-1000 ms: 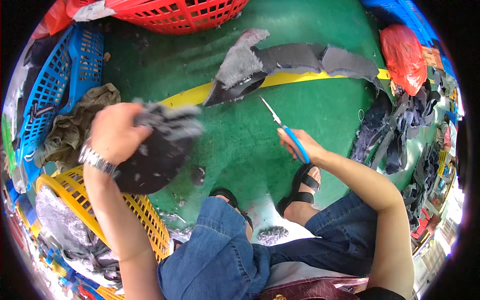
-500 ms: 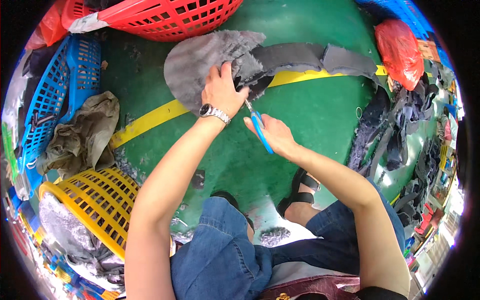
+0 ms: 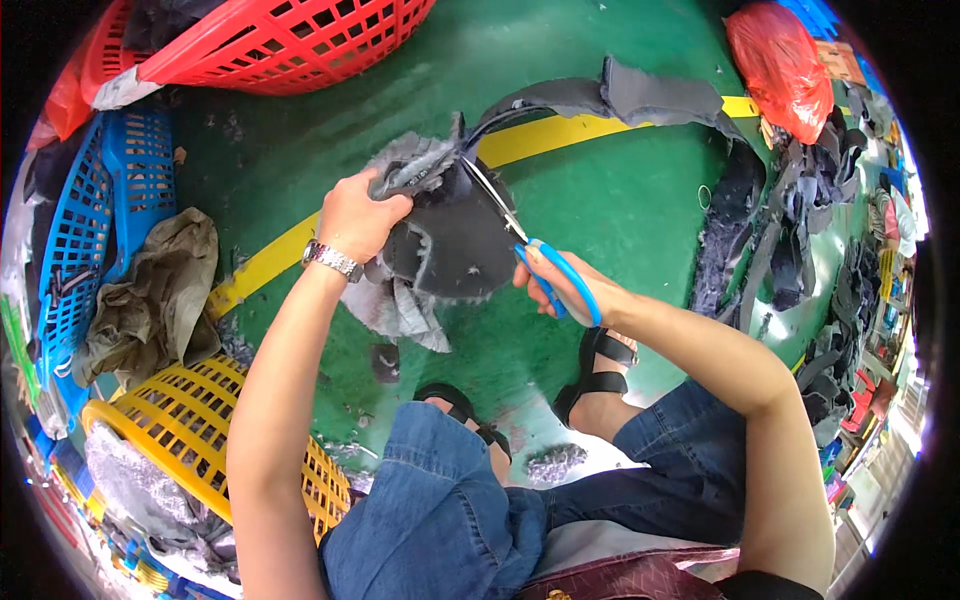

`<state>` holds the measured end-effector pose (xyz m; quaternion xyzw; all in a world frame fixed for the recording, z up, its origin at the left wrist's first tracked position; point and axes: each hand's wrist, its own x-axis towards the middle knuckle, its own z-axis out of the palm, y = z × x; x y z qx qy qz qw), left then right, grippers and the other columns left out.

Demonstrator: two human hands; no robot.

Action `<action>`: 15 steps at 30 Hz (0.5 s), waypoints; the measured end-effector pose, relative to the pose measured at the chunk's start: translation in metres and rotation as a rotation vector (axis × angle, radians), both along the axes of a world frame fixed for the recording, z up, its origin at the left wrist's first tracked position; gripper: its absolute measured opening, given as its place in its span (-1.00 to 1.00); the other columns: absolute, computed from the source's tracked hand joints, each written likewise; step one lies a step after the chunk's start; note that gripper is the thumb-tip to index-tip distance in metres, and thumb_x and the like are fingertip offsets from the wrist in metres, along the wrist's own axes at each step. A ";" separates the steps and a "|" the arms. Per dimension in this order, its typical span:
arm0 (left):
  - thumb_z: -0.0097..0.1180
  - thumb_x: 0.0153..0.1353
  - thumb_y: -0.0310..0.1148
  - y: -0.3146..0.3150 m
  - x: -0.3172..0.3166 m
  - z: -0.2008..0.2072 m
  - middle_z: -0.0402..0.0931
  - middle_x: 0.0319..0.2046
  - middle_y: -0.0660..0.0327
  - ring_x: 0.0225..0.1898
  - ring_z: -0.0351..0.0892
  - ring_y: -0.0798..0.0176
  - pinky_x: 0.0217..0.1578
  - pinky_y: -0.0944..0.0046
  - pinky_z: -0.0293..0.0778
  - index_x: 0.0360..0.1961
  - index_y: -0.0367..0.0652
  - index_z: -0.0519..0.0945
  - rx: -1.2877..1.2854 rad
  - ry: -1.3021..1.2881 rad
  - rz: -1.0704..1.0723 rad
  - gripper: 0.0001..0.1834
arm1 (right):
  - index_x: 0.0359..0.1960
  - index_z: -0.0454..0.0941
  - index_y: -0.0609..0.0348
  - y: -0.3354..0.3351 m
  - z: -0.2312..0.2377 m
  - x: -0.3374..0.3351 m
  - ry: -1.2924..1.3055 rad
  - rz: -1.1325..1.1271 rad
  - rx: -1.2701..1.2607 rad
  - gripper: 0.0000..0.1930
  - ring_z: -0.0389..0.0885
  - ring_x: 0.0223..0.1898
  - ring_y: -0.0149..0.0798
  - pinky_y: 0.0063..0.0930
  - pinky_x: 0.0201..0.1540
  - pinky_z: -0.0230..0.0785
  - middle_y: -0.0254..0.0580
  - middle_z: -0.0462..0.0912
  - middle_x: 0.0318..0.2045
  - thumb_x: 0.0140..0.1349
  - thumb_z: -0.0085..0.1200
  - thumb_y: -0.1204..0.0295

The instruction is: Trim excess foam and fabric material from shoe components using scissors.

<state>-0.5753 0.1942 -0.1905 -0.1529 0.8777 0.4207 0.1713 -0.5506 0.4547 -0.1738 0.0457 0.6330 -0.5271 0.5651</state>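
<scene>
My left hand (image 3: 357, 222), with a metal watch on its wrist, grips a grey plush fabric piece (image 3: 455, 240) by its bunched, furry edge. The piece's dark backing now faces up, and pale fur hangs out below the hand. In my right hand (image 3: 562, 280) is a pair of scissors (image 3: 572, 287) with blue handles. Its long blades point up and left, their tips at the dark strip (image 3: 555, 97) where it meets the fabric. That strip arcs away to the right and down to the floor.
At the upper left stands a red basket (image 3: 290, 50), with blue baskets (image 3: 140, 170) below it. A yellow basket (image 3: 190, 425) holds grey plush. Brown crumpled cloth (image 3: 160, 290) lies between them. Right are a red plastic bag (image 3: 780, 70) and dark fabric scraps (image 3: 795, 260).
The fabric piece has been turned so its dark backing shows, and it has come nearer. My left hand has moved left and down. The scissors show more of their blades.
</scene>
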 end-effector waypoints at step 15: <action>0.12 -0.24 -0.22 -0.027 0.021 0.030 0.55 -0.47 0.02 -0.39 0.54 0.07 -0.31 0.21 0.41 -0.34 -0.18 0.56 -0.009 -0.081 0.112 -0.62 | -0.47 0.30 0.14 -0.014 0.025 -0.025 -0.061 -0.130 0.080 -0.44 0.18 -0.74 -0.47 -0.60 -0.66 0.09 -0.40 0.24 -0.76 0.11 -0.27 -0.20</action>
